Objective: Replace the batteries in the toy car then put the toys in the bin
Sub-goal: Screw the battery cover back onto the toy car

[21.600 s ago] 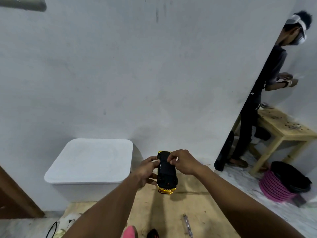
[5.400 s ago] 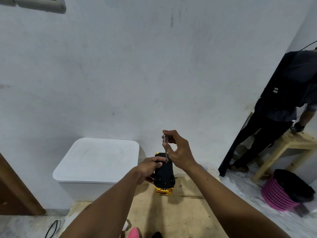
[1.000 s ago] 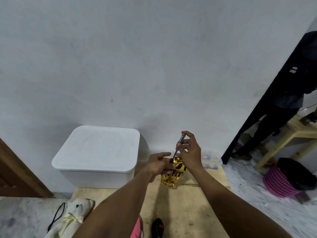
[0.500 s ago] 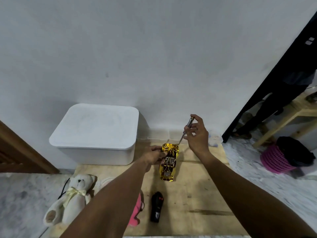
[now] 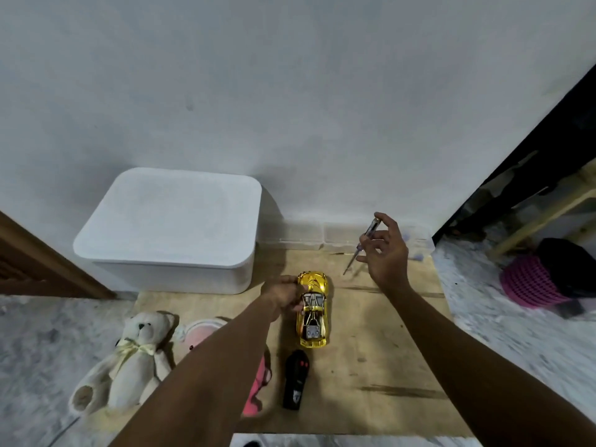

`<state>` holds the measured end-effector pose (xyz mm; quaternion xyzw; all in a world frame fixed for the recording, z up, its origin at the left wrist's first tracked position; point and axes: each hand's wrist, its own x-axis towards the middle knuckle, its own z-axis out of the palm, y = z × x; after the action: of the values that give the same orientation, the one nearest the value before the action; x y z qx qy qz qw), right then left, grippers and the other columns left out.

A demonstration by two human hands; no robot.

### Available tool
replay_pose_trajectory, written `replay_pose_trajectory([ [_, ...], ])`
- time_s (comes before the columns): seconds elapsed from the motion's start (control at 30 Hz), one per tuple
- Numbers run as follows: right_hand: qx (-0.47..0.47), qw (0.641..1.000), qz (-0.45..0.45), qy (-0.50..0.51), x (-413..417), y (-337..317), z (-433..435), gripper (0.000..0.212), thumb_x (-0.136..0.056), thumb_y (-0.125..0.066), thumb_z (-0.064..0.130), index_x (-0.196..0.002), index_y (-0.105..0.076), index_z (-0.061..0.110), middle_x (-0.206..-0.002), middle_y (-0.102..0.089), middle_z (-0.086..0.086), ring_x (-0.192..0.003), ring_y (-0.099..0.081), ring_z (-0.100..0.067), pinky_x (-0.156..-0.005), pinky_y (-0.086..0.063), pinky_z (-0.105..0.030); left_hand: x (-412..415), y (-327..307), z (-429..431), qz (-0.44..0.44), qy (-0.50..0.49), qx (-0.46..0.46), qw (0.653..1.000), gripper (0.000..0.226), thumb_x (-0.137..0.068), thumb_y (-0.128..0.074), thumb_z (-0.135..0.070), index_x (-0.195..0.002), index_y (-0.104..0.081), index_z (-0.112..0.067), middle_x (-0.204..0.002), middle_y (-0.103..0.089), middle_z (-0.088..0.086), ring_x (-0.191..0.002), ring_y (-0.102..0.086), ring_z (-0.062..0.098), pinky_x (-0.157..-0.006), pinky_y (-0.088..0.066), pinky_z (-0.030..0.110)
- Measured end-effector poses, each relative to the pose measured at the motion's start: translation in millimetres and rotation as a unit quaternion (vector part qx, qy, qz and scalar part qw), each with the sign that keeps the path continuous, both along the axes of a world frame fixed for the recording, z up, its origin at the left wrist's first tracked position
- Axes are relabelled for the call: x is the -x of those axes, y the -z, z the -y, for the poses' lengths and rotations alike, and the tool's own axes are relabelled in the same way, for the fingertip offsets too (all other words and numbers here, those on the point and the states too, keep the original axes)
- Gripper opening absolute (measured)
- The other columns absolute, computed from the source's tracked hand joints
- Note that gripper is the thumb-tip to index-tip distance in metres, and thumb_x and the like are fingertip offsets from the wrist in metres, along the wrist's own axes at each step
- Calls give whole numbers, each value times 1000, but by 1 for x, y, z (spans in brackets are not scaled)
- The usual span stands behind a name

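Observation:
A shiny gold toy car [image 5: 313, 314] stands right side up on the wooden board [image 5: 371, 366]. My left hand [image 5: 283, 295] grips its left side near the front. My right hand [image 5: 387, 256] is raised to the right of the car and pinches a thin screwdriver [image 5: 362, 243], tip pointing down-left, clear of the car. The white bin [image 5: 171, 230] with its lid on stands at the back left against the wall. A black remote control [image 5: 296, 379] lies just behind the car, near me.
A cream teddy bear [image 5: 129, 359] lies at the board's left edge, beside a pink toy [image 5: 254, 391] partly hidden by my left arm. A clear plastic box [image 5: 416, 243] sits by the wall behind my right hand. A pink basket [image 5: 532, 282] stands on the floor at right.
The car has been turned right side up and set down on the board. My right hand has lifted the screwdriver away to the right. The view has tilted down.

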<state>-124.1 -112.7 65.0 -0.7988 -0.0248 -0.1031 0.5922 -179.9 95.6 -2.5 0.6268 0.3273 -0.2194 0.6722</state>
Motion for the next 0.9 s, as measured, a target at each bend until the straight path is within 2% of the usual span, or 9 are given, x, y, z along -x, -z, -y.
replay_pose_trajectory([
  [0.07, 9, 1000, -2, -5, -4, 6, 0, 51, -92, -64, 2, -137, -46, 20, -94, -64, -17, -80, -72, -27, -62, -62, -49, -3, 3, 1, 0, 3, -18, 1000, 23, -82, -78, -5, -102, -68, -10, -76, -68, 13, -44, -57, 17, -38, -51, 23],
  [0.2, 32, 999, -5, -12, -8, 15, -3, 52, -92, -65, 4, -138, -45, 19, -95, -66, -17, -80, -73, -26, -60, -62, -49, -10, 8, 0, -2, 38, -73, 997, 20, -84, -77, -10, -101, -65, -6, -74, -66, 13, -34, -54, 15, -32, -39, 18],
  [0.3, 41, 999, -8, -13, -10, 20, -6, 53, -91, -66, 5, -138, -45, 18, -95, -66, -15, -82, -72, -26, -59, -62, -47, -13, 8, -1, -7, 38, -104, 994, 14, -84, -76, -5, -90, -64, -7, -81, -70, 17, -40, -58, 21, -35, -45, 22],
  [0.43, 37, 999, -12, -18, -10, 23, -10, 53, -91, -66, 3, -138, -46, 17, -94, -66, -15, -80, -72, -23, -58, -63, -37, -9, 14, 2, -24, 57, -128, 990, 17, -83, -70, 9, -79, -70, -7, -82, -67, 17, -47, -57, 23, -33, -43, 19],
  [0.53, 34, 999, -15, -19, -10, 21, -10, 53, -91, -65, 3, -138, -46, 17, -95, -66, -16, -81, -72, -22, -58, -62, -34, -5, 14, 3, -15, 56, -144, 988, 20, -79, -74, 7, -85, -76, -12, -92, -73, 14, -54, -61, 25, -37, -47, 22],
  [0.6, 37, 999, -16, -17, -9, 17, -9, 53, -91, -66, 3, -138, -46, 18, -94, -66, -15, -82, -72, -23, -59, -63, -36, -4, 7, 2, 1, 70, -157, 985, 16, -81, -73, -1, -89, -75, -15, -90, -74, 12, -58, -63, 26, -42, -48, 23],
  [0.67, 45, 999, -6, -17, -9, 13, -7, 53, -91, -66, 4, -138, -47, 19, -93, -67, -13, -82, -72, -24, -60, -63, -38, -6, -1, 1, 21, 91, -173, 981, 6, -84, -70, -9, -87, -73, -14, -80, -72, 9, -65, -64, 26, -54, -51, 29],
  [0.77, 48, 999, 4, -16, -8, 3, -8, 51, -91, -67, 5, -135, -49, 24, -90, -66, -10, -81, -71, -24, -67, -62, -38, -11, -19, -2, 56, 108, -184, 975, 5, -85, -71, -19, -89, -72, -17, -101, -74, 10, -93, -69, 28, -81, -59, 38],
  [0.9, 67, 997, -35, -7, -9, -17, -17, 38, -88, -70, 9, -122, -60, 23, -84, -66, -2, -78, -66, -20, -73, -56, -34, -20, -57, -6, 99, 156, -252, 950, 29, -85, -72, -39, -108, -69, -20, -113, -68, 4, -99, -67, 25, -71, -52, 26],
])
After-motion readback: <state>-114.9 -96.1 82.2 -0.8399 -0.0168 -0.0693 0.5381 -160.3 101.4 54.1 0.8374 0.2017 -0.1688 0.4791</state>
